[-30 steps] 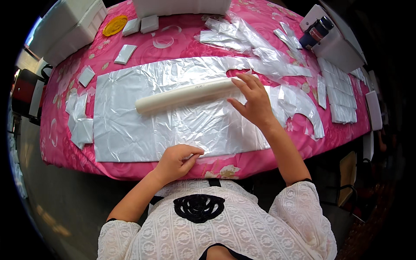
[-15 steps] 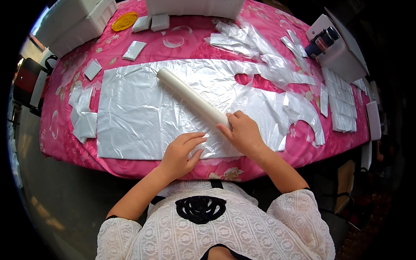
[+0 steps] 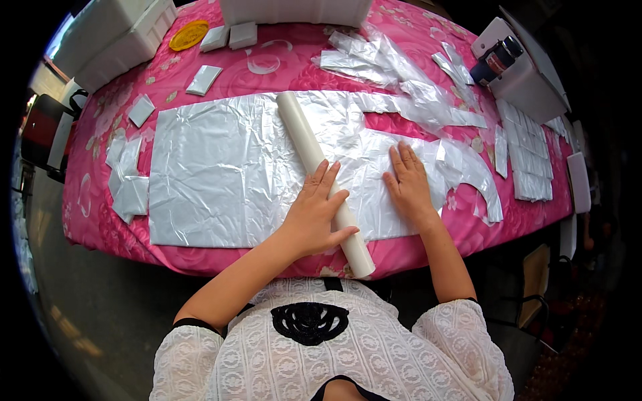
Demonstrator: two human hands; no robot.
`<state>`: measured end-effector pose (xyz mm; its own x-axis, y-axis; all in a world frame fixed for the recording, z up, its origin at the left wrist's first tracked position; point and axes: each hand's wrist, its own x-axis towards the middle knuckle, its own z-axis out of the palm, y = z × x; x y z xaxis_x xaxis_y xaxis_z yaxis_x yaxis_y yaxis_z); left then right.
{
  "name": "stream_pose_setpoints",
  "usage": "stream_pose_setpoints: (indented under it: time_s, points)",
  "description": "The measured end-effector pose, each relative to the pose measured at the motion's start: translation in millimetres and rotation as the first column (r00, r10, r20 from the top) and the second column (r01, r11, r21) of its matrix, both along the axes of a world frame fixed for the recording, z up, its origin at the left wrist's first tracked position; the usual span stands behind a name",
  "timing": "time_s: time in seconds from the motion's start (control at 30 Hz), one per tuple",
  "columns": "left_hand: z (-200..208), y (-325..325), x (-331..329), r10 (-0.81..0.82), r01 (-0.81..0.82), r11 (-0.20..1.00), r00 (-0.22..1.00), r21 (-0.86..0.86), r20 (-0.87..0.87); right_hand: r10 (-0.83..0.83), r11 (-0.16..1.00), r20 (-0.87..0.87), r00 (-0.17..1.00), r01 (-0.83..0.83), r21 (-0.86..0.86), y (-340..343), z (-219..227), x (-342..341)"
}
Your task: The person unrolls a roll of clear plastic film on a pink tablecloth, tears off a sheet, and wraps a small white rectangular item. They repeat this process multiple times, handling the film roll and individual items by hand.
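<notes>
A thin whitish plastic sheet point(image 3: 200, 180), shaped like an apron with cut-outs at its right end, lies spread over the pink flowered tablecloth. Across its middle rests a long white tube point(image 3: 304, 137), tilted so its near end reaches the table's front edge. My left hand point(image 3: 313, 210) lies over the tube with its fingers spread and the thumb apart, touching it without wrapping round it. Palm down, my right hand point(image 3: 409, 184) presses flat on the sheet to the right of the tube, its fingers stretched out and holding nothing.
Folded plastic packets point(image 3: 130, 190) lie at the left. White foam boxes point(image 3: 120, 40) stand at the back, near a yellow lid point(image 3: 189, 35). Crumpled plastic strips point(image 3: 374, 60) lie behind the sheet. At the right are a dark bottle point(image 3: 496, 60) and a folded plastic stack point(image 3: 523, 154).
The tube has turned steeper, its near end swinging toward me and the right. My left hand has moved onto it. My right hand has let go of it and moved right, onto the sheet.
</notes>
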<state>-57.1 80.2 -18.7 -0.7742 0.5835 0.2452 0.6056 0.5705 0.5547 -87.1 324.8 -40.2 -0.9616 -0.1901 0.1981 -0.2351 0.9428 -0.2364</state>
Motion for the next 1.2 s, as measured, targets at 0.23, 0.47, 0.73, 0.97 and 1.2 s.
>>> stream_pose_setpoints:
  time_s: [0.23,0.47,0.73,0.97,1.2]
  points:
    - [-2.3,22.8,-0.8,-0.115,0.114,0.992,0.993,-0.046,-0.030,-0.299,0.954,-0.061,0.952,0.300,0.000,66.3,-15.9,-17.1]
    - [-1.6,20.2,0.1,-0.083,0.084,0.993,0.996,-0.084,0.010,-0.083,0.996,-0.269,0.960,0.073,-0.046,47.2,-1.8,-3.2]
    - [1.2,22.0,1.2,-0.091,0.091,0.993,0.996,-0.076,-0.008,-0.467,0.871,-0.280,0.839,0.491,0.021,79.6,1.2,9.1]
    - [-0.4,23.4,1.2,-0.087,0.086,0.995,0.996,-0.051,-0.024,-0.456,0.889,-0.249,0.855,0.427,-0.163,123.2,-7.2,10.2]
    - [2.1,18.7,5.4,-0.064,0.064,0.998,0.997,0.007,-0.031,-0.235,0.412,0.178,0.956,0.264,-0.872,38.6,33.4,26.0]
